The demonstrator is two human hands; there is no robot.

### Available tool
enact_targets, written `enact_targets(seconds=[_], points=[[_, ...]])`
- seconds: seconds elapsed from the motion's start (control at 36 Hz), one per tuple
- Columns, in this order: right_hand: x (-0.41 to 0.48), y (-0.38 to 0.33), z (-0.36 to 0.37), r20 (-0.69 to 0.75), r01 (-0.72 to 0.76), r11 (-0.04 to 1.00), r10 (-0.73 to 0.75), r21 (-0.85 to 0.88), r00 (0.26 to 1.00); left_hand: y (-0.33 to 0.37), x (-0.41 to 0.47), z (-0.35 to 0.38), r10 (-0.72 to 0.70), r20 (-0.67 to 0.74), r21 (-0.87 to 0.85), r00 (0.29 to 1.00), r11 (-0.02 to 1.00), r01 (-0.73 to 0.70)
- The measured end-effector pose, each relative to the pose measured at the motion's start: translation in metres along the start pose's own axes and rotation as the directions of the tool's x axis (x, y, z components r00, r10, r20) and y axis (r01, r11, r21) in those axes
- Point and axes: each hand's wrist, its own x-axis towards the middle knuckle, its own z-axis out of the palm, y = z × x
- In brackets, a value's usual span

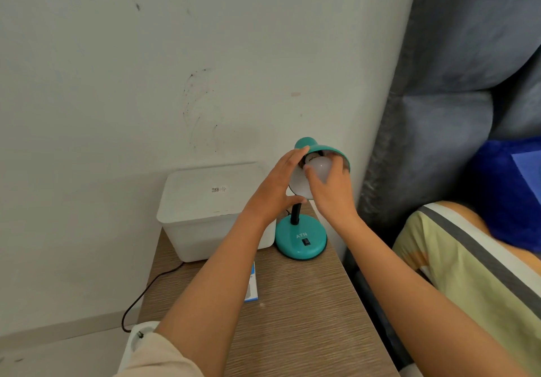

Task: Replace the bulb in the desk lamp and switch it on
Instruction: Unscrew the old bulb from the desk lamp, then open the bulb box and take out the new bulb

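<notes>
Teal desk lamp (301, 234) is sitting at the back right corner of the wooden bedside table (307, 303), base showing "ATN" in white with a black rocker switch (306, 242) just below the lettering. Left hand (276, 189) is cupping the shade (319, 149) from the left, fingers and thumb apart around the rim. Right hand (330, 189) is reaching into the shade mouth, fingers closed around the white bulb (317, 167). White lidded box (205, 209) is filling the back left, touching the wall, small code sticker on the lid, unreadable. Blue-and-white carton (252, 286) is lying mid-table, mostly under the left forearm. Front half of the table is staying open; right edge is running tight against the grey padded headboard (439, 113).
</notes>
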Motion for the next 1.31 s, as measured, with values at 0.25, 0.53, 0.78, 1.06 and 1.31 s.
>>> enact_targets(seconds=[0.25,0.53,0.78,1.06,1.31], points=[[0.008,0.001,-0.001,0.165,-0.254,0.944,0.221,0.213,0.961,-0.002,0.000,-0.001,0.010,-0.009,0.004,1.000,1.000,-0.010],[-0.010,0.000,-0.015,0.044,-0.090,0.995,0.088,0.041,0.995,0.000,-0.001,-0.004,0.013,0.002,0.012,1.000,1.000,-0.013],[-0.090,0.042,-0.008,-0.038,-0.118,0.988,0.122,0.098,0.992,0.005,-0.010,-0.010,-0.054,0.021,0.051,0.998,0.997,0.053],[-0.138,0.105,0.032,0.191,-0.292,0.954,0.300,-0.068,0.935,-0.020,-0.131,-0.013,-0.537,-0.366,-0.163,0.760,0.841,0.516],[-0.124,0.120,0.063,0.378,-0.203,0.941,0.298,-0.272,0.876,-0.047,-0.185,0.004,-0.759,-0.071,-0.248,0.647,0.642,0.725]])
